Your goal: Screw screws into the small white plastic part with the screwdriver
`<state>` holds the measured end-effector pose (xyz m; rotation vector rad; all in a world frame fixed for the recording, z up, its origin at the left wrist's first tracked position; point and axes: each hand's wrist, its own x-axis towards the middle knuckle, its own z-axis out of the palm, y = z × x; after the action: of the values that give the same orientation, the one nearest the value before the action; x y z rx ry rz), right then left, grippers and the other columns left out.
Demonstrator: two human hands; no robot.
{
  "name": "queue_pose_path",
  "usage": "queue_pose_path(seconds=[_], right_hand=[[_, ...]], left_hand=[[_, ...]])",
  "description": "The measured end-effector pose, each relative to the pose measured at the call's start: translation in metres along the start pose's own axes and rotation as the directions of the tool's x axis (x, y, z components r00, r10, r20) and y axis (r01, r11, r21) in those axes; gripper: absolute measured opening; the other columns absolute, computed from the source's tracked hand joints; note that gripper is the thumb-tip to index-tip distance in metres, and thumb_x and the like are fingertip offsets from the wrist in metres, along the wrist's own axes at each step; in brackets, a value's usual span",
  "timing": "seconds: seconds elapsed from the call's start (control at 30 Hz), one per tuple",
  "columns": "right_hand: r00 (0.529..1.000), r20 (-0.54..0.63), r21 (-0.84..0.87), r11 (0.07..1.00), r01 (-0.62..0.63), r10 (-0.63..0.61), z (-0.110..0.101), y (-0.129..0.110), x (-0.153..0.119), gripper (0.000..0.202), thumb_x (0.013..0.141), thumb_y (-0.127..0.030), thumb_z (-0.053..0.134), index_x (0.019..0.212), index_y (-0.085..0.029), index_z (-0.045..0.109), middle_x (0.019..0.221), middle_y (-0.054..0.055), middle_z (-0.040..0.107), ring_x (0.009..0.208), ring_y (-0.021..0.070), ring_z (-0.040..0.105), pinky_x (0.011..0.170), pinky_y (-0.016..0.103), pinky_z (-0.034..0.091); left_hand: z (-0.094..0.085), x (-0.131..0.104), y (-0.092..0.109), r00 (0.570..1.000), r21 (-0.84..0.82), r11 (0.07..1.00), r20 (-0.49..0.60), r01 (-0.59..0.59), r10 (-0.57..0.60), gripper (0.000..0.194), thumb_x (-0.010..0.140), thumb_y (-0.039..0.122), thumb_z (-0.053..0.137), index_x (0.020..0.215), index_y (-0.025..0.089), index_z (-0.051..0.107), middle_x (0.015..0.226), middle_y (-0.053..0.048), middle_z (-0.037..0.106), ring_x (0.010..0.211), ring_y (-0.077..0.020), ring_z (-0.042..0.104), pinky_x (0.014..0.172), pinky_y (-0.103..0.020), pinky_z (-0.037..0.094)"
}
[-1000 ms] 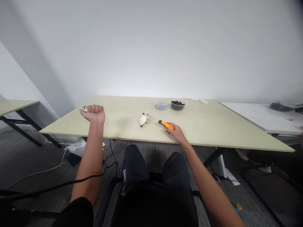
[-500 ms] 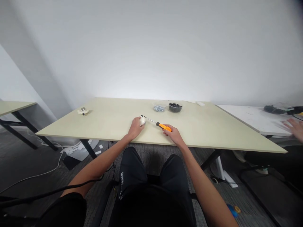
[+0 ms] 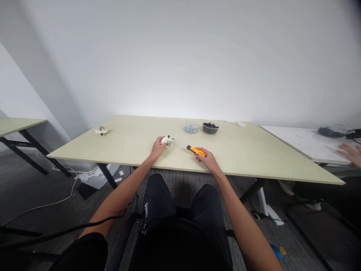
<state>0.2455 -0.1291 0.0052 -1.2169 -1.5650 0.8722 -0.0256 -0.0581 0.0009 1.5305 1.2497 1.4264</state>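
My left hand (image 3: 158, 148) is closed around a small cream-coloured part (image 3: 166, 141) that has a black knob on top and a metal piece at its side. My right hand (image 3: 207, 159) grips the orange and black handle of a screwdriver (image 3: 194, 150). Its thin metal shaft points left, and the tip is close beside the cream part, seemingly a little apart from it. A second cream part (image 3: 101, 130) of similar look lies by itself at the table's left side.
On the pale table (image 3: 245, 158) stand a clear bowl of small silvery pieces (image 3: 191, 128) and a clear bowl of black pieces (image 3: 210, 128). A white table (image 3: 284, 141) adjoins at right, with another person's hand (image 3: 349, 153) over it. A black cable (image 3: 93, 223) crosses my left arm.
My left hand has shifted slightly left and turned the cream part, so its metal side shows more. The screwdriver stays nearly where it was. The view has shifted slightly.
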Motion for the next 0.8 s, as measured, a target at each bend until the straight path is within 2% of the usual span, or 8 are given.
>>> queue_pose_path(seconds=[0.13,0.8], right_hand=[[1.0,0.002,-0.028,1.0,-0.007,0.007,-0.0001,-0.0016,-0.0006,0.047,0.069,-0.026,0.057,0.115,-0.021,0.066,0.094,0.002,0.068,0.077,0.0163,0.059,0.077,0.029,0.045],[1.0,0.0,-0.035,0.999,-0.006,0.006,-0.0006,0.0015,0.0012,0.047,0.069,-0.024,0.057,0.115,-0.021,0.066,0.094,0.002,0.067,0.074,0.0148,0.057,0.076,0.029,0.045]], left_hand=[[0.0003,-0.0017,0.0036,0.997,0.011,0.999,0.063,-0.046,0.046,0.042,0.076,0.017,0.052,0.117,0.019,0.058,0.125,-0.008,0.061,0.11,-0.019,0.058,0.09,-0.029,0.046],[0.0007,0.0007,-0.0003,0.997,0.021,0.999,0.06,-0.039,0.038,0.043,0.074,0.017,0.053,0.117,0.019,0.058,0.121,-0.008,0.061,0.104,-0.0195,0.059,0.084,-0.03,0.049]])
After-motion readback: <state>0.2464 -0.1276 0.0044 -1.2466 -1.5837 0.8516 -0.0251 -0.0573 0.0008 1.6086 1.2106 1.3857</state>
